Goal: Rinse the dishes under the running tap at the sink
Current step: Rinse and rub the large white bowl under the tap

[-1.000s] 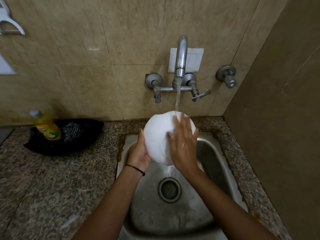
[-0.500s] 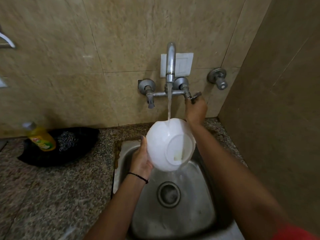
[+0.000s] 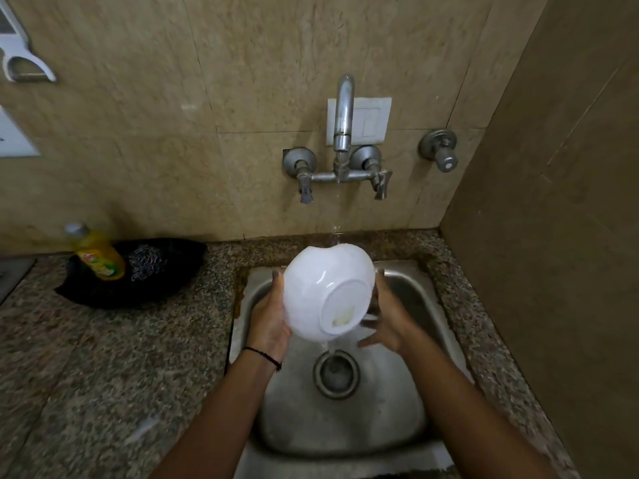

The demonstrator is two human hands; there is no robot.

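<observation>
Holding the white bowl [image 3: 325,292] base-up over the sink [image 3: 428,299], I grip it in my left hand [image 3: 268,318]; my right hand [image 3: 387,319], back from the tap [image 3: 342,133] handle, cups it loosely. The stream has thinned, so this rinse seems finished.

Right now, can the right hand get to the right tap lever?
Probably yes. The right hand rests open beside the white bowl, which the left hand holds. Nothing stands between it and the right tap lever above.
</observation>
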